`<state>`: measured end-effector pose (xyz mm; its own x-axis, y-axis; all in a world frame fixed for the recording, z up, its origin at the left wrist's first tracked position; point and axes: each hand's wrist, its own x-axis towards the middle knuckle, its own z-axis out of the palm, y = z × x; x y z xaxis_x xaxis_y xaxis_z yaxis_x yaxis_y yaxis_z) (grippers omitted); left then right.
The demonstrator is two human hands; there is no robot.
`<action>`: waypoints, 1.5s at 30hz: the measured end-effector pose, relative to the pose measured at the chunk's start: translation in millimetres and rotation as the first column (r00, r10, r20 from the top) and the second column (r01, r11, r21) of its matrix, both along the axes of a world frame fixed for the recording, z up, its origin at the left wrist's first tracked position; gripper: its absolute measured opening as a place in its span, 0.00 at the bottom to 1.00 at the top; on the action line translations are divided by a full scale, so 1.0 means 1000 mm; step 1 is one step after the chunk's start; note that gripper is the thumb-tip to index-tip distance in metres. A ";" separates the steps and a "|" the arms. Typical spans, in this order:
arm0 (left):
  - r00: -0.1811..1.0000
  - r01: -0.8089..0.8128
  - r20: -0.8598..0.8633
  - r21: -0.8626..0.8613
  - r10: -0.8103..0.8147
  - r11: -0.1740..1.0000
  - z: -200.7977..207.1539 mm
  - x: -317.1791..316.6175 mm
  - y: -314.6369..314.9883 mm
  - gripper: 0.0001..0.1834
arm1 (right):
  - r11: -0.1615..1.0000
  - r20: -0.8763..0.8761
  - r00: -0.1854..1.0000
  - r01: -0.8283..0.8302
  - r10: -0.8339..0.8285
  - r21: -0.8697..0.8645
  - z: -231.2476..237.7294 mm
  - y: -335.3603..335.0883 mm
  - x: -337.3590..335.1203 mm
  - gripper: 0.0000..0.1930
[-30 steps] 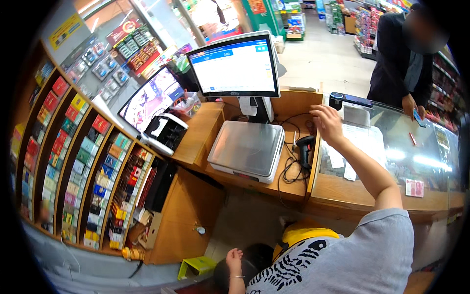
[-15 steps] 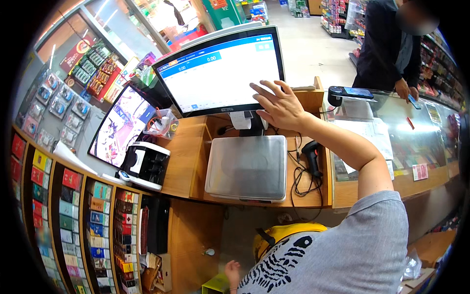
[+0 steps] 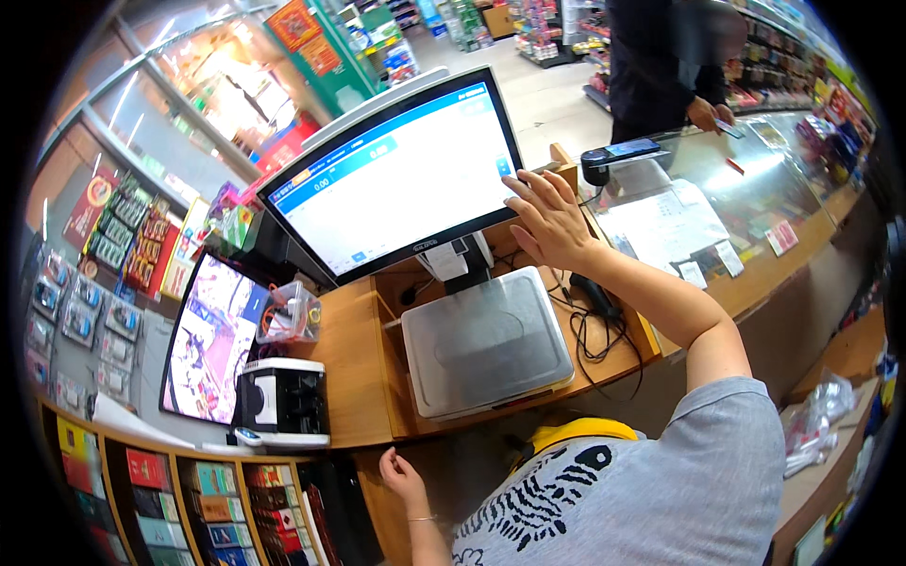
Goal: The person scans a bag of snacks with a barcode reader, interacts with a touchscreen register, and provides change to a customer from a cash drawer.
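My right hand reaches up to the right edge of a tilted touchscreen monitor. Its fingers are spread, with the fingertips at the lit screen and nothing held. Lower down, my left hand hangs empty near the counter's front edge, its fingers loosely curled and apart. A thin bracelet circles that wrist. Below the monitor lies a flat metal scale plate. To the right of the plate sits a black handheld scanner with a coiled cable, partly behind my right forearm.
A banknote counter, a second screen and a clear plastic box stand at left. Across the glass counter, a person holds a phone. A small payment device and papers lie there. Packs fill the shelves.
The view has turned, tilting the counter and monitor. My right hand has shifted toward the screen's right edge. My left hand has risen toward the counter's front edge.
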<state>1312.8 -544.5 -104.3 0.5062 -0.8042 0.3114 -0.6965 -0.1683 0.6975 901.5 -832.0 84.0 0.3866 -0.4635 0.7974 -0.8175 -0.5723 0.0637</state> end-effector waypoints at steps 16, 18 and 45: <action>0.891 0.278 0.363 0.037 -0.272 0.960 -0.022 0.105 -0.135 0.20 | 0.999 0.048 0.998 0.026 -0.028 0.042 -0.003 0.034 0.071 0.17; 0.875 0.311 0.370 0.067 -0.313 0.948 -0.034 0.112 -0.147 0.21 | 0.997 0.040 0.999 -0.022 0.020 0.068 -0.002 0.033 0.093 0.18; 0.872 0.279 0.393 0.095 -0.294 0.955 -0.035 0.096 -0.149 0.19 | 0.996 -0.022 0.999 0.049 -0.047 0.077 0.009 -0.007 0.122 0.17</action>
<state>1408.9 -693.5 -139.1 0.0910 -0.9089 0.4069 -0.9352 0.0624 0.3486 1023.2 -838.9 93.4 0.3778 -0.5419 0.7507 -0.8432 -0.5363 0.0372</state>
